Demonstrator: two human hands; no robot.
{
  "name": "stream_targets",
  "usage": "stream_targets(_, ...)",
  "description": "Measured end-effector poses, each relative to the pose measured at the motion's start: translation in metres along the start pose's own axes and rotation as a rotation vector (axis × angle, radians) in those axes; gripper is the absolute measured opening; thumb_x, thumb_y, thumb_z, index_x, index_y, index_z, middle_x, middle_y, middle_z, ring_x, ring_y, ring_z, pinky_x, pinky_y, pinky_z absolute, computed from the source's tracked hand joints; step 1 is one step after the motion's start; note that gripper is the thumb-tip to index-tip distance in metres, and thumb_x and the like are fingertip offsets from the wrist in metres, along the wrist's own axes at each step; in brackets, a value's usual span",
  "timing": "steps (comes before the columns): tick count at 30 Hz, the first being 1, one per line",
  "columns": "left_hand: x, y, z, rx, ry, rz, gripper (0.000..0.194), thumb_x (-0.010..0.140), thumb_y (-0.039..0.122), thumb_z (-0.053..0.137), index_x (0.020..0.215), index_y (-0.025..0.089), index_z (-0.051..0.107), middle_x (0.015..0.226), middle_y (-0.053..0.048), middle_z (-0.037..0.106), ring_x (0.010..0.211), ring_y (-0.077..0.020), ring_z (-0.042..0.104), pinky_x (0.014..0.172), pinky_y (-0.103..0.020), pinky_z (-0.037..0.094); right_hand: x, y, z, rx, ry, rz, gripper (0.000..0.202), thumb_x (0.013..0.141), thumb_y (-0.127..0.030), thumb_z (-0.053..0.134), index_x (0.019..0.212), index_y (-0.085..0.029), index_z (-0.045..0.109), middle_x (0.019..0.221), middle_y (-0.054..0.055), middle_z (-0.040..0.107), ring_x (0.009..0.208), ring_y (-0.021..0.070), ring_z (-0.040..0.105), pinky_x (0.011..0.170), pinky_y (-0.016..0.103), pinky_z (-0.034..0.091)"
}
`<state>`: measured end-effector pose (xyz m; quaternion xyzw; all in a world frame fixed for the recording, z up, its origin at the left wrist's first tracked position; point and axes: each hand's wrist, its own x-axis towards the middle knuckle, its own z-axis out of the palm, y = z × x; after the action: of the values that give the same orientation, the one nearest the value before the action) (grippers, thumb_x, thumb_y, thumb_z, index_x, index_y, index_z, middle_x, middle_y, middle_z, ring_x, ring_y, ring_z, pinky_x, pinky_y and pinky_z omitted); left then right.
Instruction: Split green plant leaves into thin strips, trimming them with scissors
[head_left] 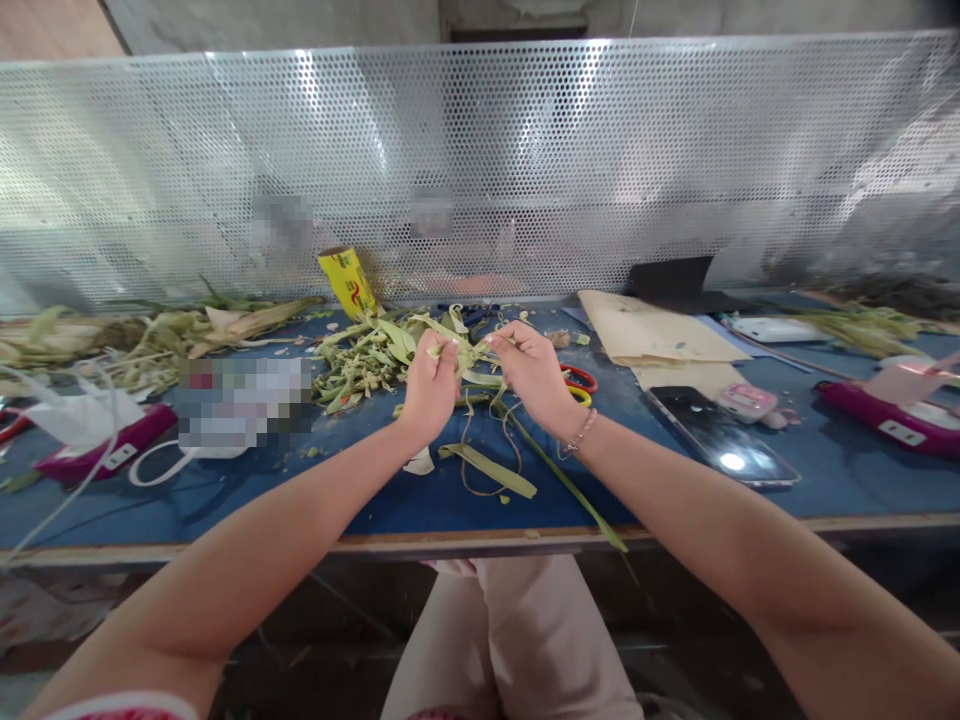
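Observation:
Above the middle of the blue table, my left hand [433, 388] is closed in a pinch on a pale green leaf strip [470, 355], which looks like corn husk. My right hand [531, 372] pinches the same bundle from the other side, fingertips a short gap from the left ones. Thin brown twine [466, 470] loops down below the hands. A loose husk piece [491, 470] lies on the table under them, and a long green stalk [570, 485] runs to the front edge. Scissors with red and yellow handles [583, 380] are partly hidden behind my right hand.
A heap of cut leaves [356, 365] lies behind my left hand, near a tilted yellow tube [349, 282]. To the right are a phone [720, 435], brown paper [660, 335] and a purple power strip [892, 420]. A perforated metal screen [480, 150] closes the back.

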<state>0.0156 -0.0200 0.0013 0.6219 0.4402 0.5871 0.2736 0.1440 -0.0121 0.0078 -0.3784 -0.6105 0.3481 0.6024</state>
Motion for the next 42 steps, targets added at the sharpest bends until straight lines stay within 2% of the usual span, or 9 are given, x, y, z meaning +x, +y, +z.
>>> stream_targets(8, 0.003, 0.004, 0.000, -0.125, -0.046, -0.061, 0.022, 0.083, 0.037, 0.042, 0.070, 0.022, 0.032, 0.043, 0.010, 0.028, 0.030, -0.0039, 0.030, 0.036, -0.018, 0.023, 0.002, 0.001, 0.000, 0.010, -0.003, -0.001, 0.015, 0.076, -0.028, 0.051, 0.065, -0.019, 0.045, 0.045, -0.009, 0.032, 0.037, 0.0035, 0.027, 0.039, 0.019, 0.023)
stream_targets(13, 0.006, 0.000, -0.006, -0.157, -0.174, -0.140, 0.022, 0.083, 0.037, 0.043, 0.071, 0.021, 0.033, 0.039, 0.011, 0.030, 0.029, -0.0043, 0.028, 0.034, -0.017, 0.020, 0.008, 0.010, -0.006, 0.021, -0.139, 0.010, 0.016, 0.078, -0.034, 0.050, 0.069, -0.021, 0.046, 0.039, -0.010, 0.031, 0.032, 0.0043, 0.027, 0.036, 0.018, 0.024)
stream_targets(19, 0.015, -0.004, -0.012, -0.174, -0.201, -0.205, 0.020, 0.080, 0.038, 0.044, 0.072, 0.021, 0.038, 0.042, 0.009, 0.037, 0.033, -0.0056, 0.035, 0.037, -0.018, 0.027, 0.013, 0.020, -0.009, 0.045, -0.240, 0.096, 0.020, 0.080, -0.039, 0.045, 0.076, -0.020, 0.050, 0.045, -0.006, 0.047, 0.035, 0.0072, 0.040, 0.038, 0.020, 0.033)
stream_targets(22, 0.016, -0.002, -0.013, 0.032, -0.242, -0.125, 0.023, 0.080, 0.036, 0.042, 0.065, 0.019, 0.041, 0.046, 0.006, 0.039, 0.040, -0.0070, 0.039, 0.044, -0.021, 0.032, 0.013, 0.021, -0.009, -0.097, -0.237, 0.061, 0.019, 0.080, -0.035, 0.044, 0.072, -0.019, 0.050, 0.053, -0.003, 0.053, 0.044, 0.0088, 0.048, 0.045, 0.021, 0.039)
stream_targets(26, 0.015, -0.001, -0.014, 0.422, -0.312, 0.010, 0.027, 0.080, 0.034, 0.040, 0.058, 0.017, 0.044, 0.050, 0.003, 0.043, 0.046, -0.0089, 0.038, 0.050, -0.023, 0.031, 0.010, 0.021, -0.010, -0.412, -0.250, -0.171, 0.018, 0.080, -0.028, 0.044, 0.068, -0.018, 0.053, 0.059, -0.002, 0.056, 0.054, 0.0100, 0.052, 0.058, 0.024, 0.040)
stream_targets(28, 0.015, -0.002, -0.014, 0.518, -0.329, 0.078, 0.026, 0.080, 0.033, 0.040, 0.060, 0.017, 0.047, 0.054, 0.002, 0.047, 0.051, -0.0109, 0.042, 0.053, -0.024, 0.031, 0.008, 0.021, -0.008, -0.460, -0.248, -0.201, 0.015, 0.080, -0.026, 0.044, 0.071, -0.018, 0.053, 0.059, -0.002, 0.055, 0.055, 0.0103, 0.053, 0.061, 0.025, 0.040)
stream_targets(32, 0.016, -0.005, -0.015, 0.656, -0.310, 0.148, 0.027, 0.081, 0.031, 0.039, 0.057, 0.018, 0.044, 0.053, 0.000, 0.046, 0.050, -0.0125, 0.042, 0.053, -0.025, 0.029, 0.006, 0.018, -0.003, -0.258, -0.232, -0.025, 0.008, 0.077, -0.025, 0.049, 0.081, -0.019, 0.049, 0.063, -0.004, 0.053, 0.053, 0.0098, 0.054, 0.059, 0.026, 0.043)
stream_targets(37, 0.020, -0.009, -0.016, 0.709, -0.159, 0.085, 0.037, 0.083, 0.034, 0.038, 0.049, 0.020, 0.034, 0.043, 0.002, 0.033, 0.042, -0.0118, 0.033, 0.051, -0.026, 0.027, 0.005, 0.017, 0.000, 0.260, -0.207, 0.280, 0.024, 0.066, -0.018, 0.061, 0.084, -0.019, 0.045, 0.063, -0.006, 0.053, 0.056, 0.0084, 0.055, 0.059, 0.025, 0.047)
stream_targets(42, 0.020, -0.012, -0.014, 0.571, -0.100, 0.061, 0.039, 0.084, 0.033, 0.036, 0.048, 0.021, 0.029, 0.043, 0.002, 0.033, 0.041, -0.0106, 0.032, 0.048, -0.025, 0.025, 0.002, 0.019, 0.006, 0.248, -0.305, 0.386, 0.017, 0.069, -0.024, 0.062, 0.062, -0.016, 0.048, 0.056, -0.004, 0.052, 0.051, 0.0066, 0.051, 0.058, 0.023, 0.046)
